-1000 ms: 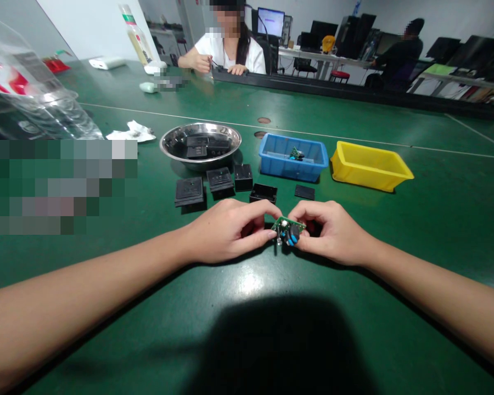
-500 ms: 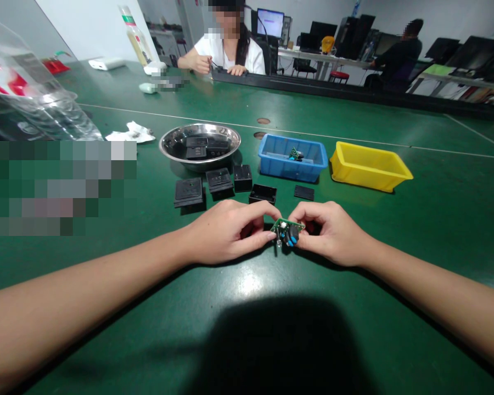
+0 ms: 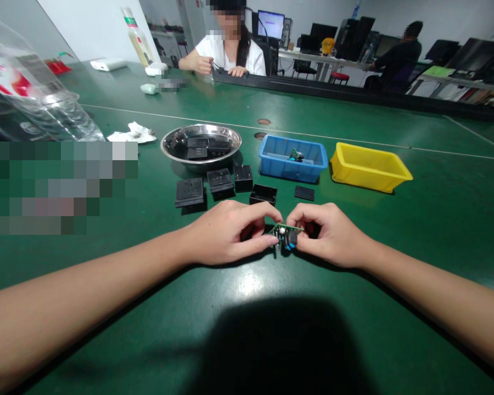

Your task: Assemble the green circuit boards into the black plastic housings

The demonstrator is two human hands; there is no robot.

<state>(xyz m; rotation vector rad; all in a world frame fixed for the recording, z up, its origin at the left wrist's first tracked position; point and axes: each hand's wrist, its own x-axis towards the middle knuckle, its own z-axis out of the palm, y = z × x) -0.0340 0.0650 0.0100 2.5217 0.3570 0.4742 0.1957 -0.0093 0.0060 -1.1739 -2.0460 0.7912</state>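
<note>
Between my two hands is a small green circuit board [image 3: 287,227] with a black knob with blue marks and other small parts on its near side. My left hand [image 3: 234,233] pinches its left edge between thumb and forefinger. At the opposite edge, my right hand [image 3: 331,236] grips the same board, fingertips partly hidden behind it. Just beyond the hands lie an open black plastic box [image 3: 263,193] and a flat black cover [image 3: 304,192]. Several more black cases, one of them a square case [image 3: 190,191], stand to the left.
A steel bowl [image 3: 168,151] holds black cases. Right of it are a blue bin [image 3: 290,168] with circuit boards inside and a yellow bin [image 3: 364,175]. A large clear bottle [image 3: 45,99] leans in at the left. Across the green table [image 3: 247,340] sits a person [image 3: 230,52].
The circuit board has tipped slightly, so its top face shows less and the knob faces me more. Both hands keep hold in nearly the same place.
</note>
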